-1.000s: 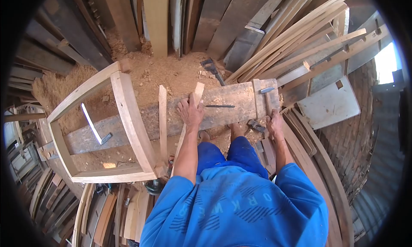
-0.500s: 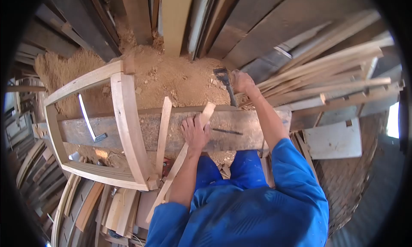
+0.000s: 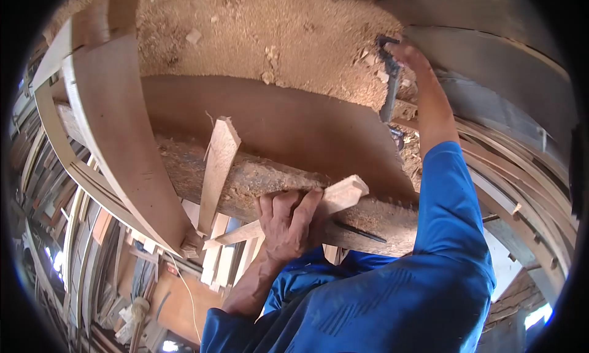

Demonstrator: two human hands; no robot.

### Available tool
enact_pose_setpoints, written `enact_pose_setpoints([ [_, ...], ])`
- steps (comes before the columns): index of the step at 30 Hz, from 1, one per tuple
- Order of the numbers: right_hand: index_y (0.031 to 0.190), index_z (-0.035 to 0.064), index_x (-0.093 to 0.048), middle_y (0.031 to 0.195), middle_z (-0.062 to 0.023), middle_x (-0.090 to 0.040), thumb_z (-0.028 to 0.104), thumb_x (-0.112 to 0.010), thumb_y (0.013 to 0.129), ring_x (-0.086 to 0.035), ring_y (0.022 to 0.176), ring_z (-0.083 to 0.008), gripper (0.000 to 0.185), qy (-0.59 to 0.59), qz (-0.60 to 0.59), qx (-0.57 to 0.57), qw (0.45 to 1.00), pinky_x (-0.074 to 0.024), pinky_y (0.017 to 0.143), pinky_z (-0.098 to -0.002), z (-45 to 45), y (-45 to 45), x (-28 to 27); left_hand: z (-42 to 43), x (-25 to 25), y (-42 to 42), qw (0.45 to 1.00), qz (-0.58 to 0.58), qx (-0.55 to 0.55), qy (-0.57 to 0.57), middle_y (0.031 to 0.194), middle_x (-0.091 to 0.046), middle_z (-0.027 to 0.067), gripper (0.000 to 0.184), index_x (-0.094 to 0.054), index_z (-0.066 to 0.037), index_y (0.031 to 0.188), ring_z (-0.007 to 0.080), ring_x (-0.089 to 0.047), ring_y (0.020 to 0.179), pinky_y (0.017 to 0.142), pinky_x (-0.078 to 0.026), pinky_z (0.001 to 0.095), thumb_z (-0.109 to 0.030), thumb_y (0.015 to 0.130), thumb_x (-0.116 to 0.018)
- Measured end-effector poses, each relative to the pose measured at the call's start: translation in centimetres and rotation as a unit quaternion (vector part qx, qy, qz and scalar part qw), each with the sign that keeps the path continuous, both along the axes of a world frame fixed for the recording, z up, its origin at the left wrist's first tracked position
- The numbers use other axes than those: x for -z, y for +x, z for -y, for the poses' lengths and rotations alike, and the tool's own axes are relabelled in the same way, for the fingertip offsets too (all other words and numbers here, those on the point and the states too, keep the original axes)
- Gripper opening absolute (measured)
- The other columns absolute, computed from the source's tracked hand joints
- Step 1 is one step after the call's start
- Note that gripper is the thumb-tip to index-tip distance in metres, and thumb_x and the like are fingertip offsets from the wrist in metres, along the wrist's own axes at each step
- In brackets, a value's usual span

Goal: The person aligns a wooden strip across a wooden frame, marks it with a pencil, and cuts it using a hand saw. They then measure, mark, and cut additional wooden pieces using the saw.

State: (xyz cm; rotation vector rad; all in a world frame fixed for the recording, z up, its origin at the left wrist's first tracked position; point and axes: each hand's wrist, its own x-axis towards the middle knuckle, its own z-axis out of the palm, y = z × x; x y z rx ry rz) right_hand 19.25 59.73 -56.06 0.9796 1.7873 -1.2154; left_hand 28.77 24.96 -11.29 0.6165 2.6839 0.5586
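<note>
My left hand (image 3: 288, 221) is wrapped round a pale wooden strip (image 3: 345, 195), pressing it against the thick worn beam (image 3: 392, 221). The strip's cut end juts out to the right of my fingers. Far out at the upper right, my right hand (image 3: 412, 53) has its fingers curled at the dark handle of a hand saw (image 3: 391, 86). The saw's blade points down toward the beam. A second wooden strip (image 3: 218, 163) leans across the beam, left of my left hand. Beside my left hand, a thin dark bar (image 3: 361, 232) lies on the beam.
A wooden frame (image 3: 123, 126) stands across the beam at the left. Sawdust and chips (image 3: 264, 34) cover the ground beyond. Stacked boards (image 3: 521, 169) line the right side, and more timber offcuts (image 3: 86, 255) fill the lower left.
The view has tilted and come closer to the beam. My right hand has gone from beside the saw handle onto it. My left hand still holds the strip, which now slants more flatly.
</note>
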Motion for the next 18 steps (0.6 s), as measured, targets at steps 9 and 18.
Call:
enact_pose_setpoints([
  [9,0.105,-0.0015,-0.065,0.093,-0.0129,-0.070,0.040,-0.065,0.101,-0.061,0.062,-0.0177,0.042,0.074,-0.045,0.104,0.991,-0.0507,0.054,-0.0374,6.1,0.3,3.4,0.6,0.3,0.0,1.000,0.001,0.018,0.000,0.106,-0.056,0.0065,0.050,-0.070,-0.016,0.128,0.0290,-0.052,0.093,0.081,-0.039,0.0459,-0.025,0.079,-0.079],
  [18,0.140,0.0128,-0.044,0.123,-0.0304,-0.068,0.013,-0.051,0.100,-0.066,0.116,-0.0485,0.041,0.112,-0.119,-0.248,0.955,-0.0499,0.096,-0.0566,5.2,1.5,-31.3,-0.2,0.0,-0.5,0.997,-0.067,0.022,0.033,0.108,-0.059,0.0110,0.050,-0.067,-0.011,0.126,0.0352,-0.055,0.097,0.085,-0.042,0.0500,-0.030,0.082,-0.079],
])
